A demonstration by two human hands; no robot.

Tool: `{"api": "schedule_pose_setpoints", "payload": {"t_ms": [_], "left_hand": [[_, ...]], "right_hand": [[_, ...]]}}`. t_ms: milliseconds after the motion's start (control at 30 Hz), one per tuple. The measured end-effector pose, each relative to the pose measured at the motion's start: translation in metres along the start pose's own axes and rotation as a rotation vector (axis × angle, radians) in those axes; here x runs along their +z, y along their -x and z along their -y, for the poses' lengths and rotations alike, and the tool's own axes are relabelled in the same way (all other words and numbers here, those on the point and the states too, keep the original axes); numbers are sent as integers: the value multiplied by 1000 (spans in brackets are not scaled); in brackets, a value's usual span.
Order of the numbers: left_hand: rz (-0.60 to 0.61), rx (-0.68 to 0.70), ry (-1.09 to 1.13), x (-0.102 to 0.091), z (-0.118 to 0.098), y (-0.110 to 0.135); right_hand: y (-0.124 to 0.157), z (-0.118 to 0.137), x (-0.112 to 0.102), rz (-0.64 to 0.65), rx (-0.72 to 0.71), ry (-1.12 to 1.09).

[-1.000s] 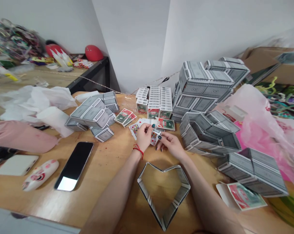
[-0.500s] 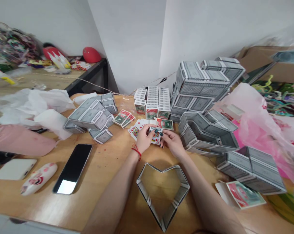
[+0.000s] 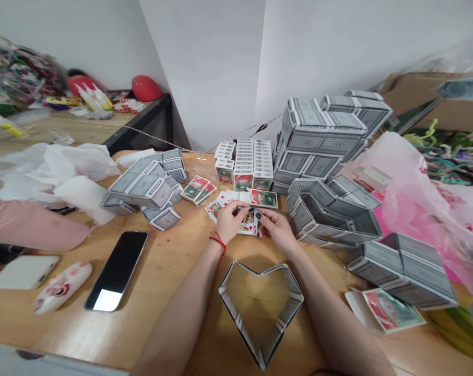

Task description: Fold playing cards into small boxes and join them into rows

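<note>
A face-up court playing card (image 3: pixel 248 226) is between my hands, over the table just in front of a fan of loose cards (image 3: pixel 216 207). My left hand (image 3: pixel 231 221), with a red string on its wrist, has thumb and fingers closed at the card's upper left edge. My right hand (image 3: pixel 276 227) pinches near the upper right corner, its dark-nailed thumb close to the left one. Between my forearms stands a heart-shaped ring of joined cards (image 3: pixel 241 322). A red and green card box (image 3: pixel 264 198) lies just beyond my fingers.
Rows of boxed decks (image 3: pixel 243 166) stand at the back. Stacked grey card structures (image 3: pixel 322 133) rise on the right, with another card structure (image 3: pixel 142 183) at left. A phone (image 3: pixel 117 271) and a white patterned case (image 3: pixel 63 287) lie on the left. An opened card box (image 3: pixel 393 310) is at right.
The card in my hands has tipped, and more of its face shows below my fingers. My hands have barely shifted; the things around them stay put.
</note>
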State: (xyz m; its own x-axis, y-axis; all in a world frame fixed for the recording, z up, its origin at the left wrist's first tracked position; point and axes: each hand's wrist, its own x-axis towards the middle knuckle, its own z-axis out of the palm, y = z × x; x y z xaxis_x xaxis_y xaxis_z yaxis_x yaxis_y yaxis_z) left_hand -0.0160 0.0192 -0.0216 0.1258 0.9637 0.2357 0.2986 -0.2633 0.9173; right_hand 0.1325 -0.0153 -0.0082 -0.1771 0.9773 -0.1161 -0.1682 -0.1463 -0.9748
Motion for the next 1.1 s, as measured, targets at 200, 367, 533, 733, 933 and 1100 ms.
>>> {"api": "schedule_pose_setpoints", "payload": {"t_ms": [200, 367, 533, 733, 933, 1100], "left_hand": [[-18, 24, -22, 3, -9, 4], [27, 71, -2, 6, -15, 6], [28, 40, 97, 8, -13, 7], [-5, 30, 68, 5, -8, 6], [-51, 56, 26, 6, -7, 3], [-54, 25, 31, 5, -8, 3]], "right_hand": [[-3, -5, 3, -91, -15, 28], [-4, -7, 2, -213, -69, 16], [-5, -7, 0, -302, -109, 24], [-4, -5, -1, -327, -89, 4], [-3, -6, -1, -257, -84, 54], [-4, -9, -1, -274, -141, 168]]}}
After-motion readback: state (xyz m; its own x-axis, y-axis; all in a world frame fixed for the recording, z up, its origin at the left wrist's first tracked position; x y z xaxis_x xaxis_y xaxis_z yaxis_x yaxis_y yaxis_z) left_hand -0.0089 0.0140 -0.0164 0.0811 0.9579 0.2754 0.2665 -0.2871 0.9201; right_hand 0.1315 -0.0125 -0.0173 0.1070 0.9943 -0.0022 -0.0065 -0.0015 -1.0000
